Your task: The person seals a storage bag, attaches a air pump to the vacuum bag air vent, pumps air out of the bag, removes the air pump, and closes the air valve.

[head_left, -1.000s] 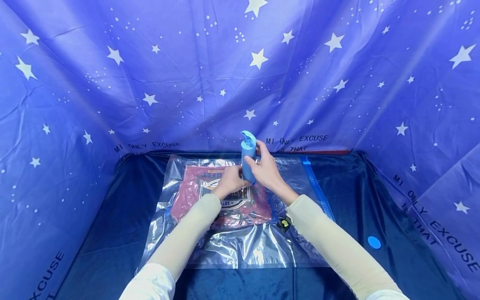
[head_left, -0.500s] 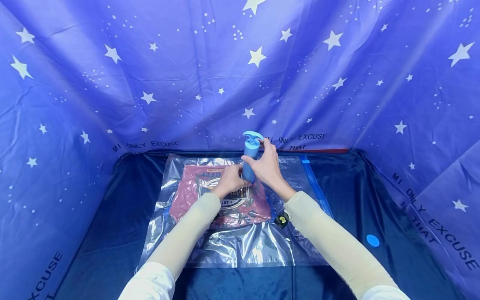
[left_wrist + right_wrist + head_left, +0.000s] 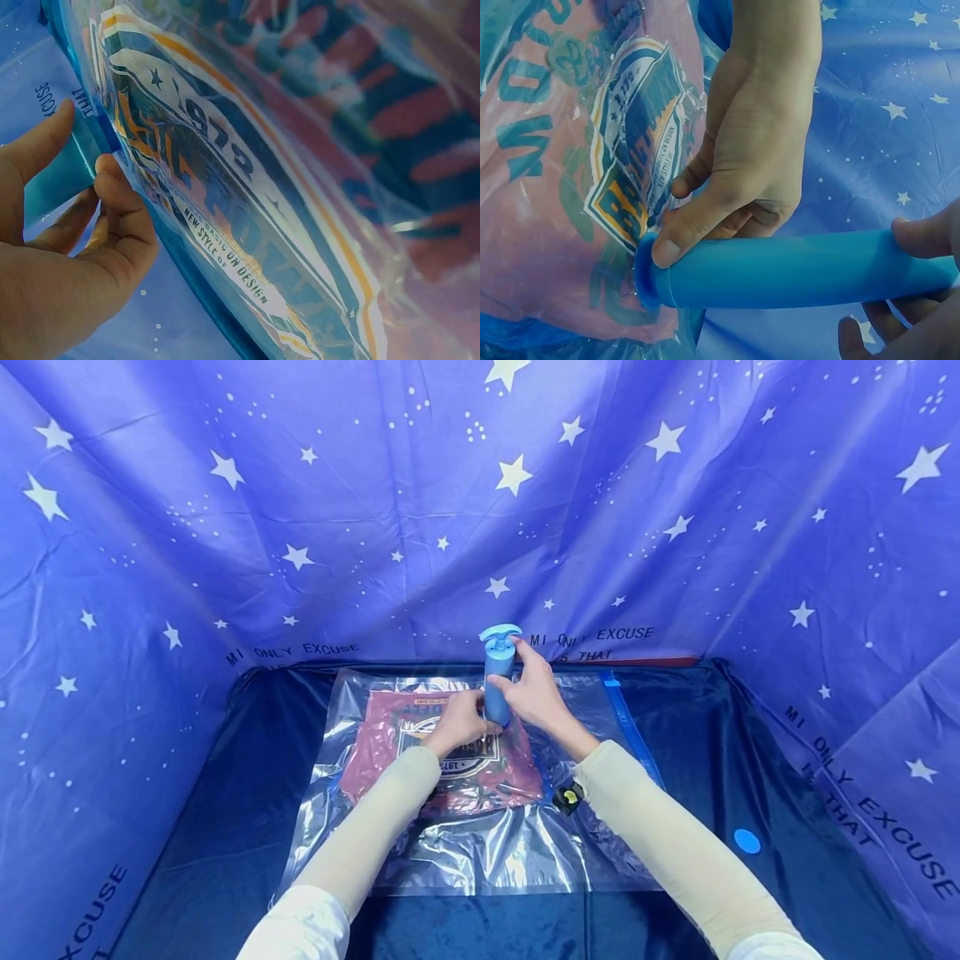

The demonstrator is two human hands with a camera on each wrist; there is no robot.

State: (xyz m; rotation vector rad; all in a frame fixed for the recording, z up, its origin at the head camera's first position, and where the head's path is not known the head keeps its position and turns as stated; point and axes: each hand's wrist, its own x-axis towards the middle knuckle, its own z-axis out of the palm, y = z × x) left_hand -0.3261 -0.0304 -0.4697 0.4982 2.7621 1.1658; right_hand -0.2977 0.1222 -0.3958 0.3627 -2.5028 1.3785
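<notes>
A blue hand vacuum pump (image 3: 498, 667) with a T-shaped handle (image 3: 500, 632) stands upright on a clear plastic storage bag (image 3: 495, 868). Inside the bag lies a folded pink garment (image 3: 372, 752) with a large printed badge. My left hand (image 3: 457, 724) pinches the pump near its foot, thumb on the near side in the right wrist view. Higher up, my right hand (image 3: 538, 697) wraps thumb and fingers round the barrel (image 3: 795, 270). The pump's flared foot (image 3: 646, 274) sits right at the bag's surface over the garment.
Along the bag's right edge runs a blue zip strip (image 3: 632, 727). A flat blue disc (image 3: 747, 841) lies on the dark blue cloth (image 3: 720, 752) to the right. Blue curtains (image 3: 390, 485) with white stars enclose the back and both sides.
The top of the pump and its handle swung right with my right hand, then came partway back left. My left hand stayed at the pump's foot.
</notes>
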